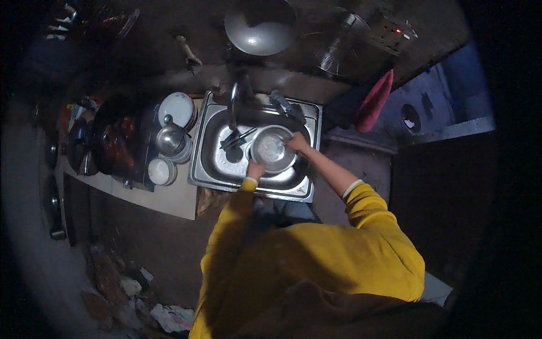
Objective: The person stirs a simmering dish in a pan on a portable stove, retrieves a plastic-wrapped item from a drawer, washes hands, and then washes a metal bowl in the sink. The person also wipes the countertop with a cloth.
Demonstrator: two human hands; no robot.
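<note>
A round metal basin (273,149) is held in the stainless steel sink (211,169). My left hand (255,169) grips its lower left rim, and my right hand (297,143) grips its rim on the right side. What lies inside the basin is hard to make out. Just left of the basin, a dark utensil (238,139) with thin handles rests in the sink near the drain. The curved metal faucet (233,106) stands at the sink's back edge.
White plates (177,109), a metal lidded piece (170,140) and stacked bowls (161,171) stand on the counter (173,199) at the left, beside a dark stove area. A wok (260,34) hangs behind the sink. A red cloth (373,104) hangs at the right.
</note>
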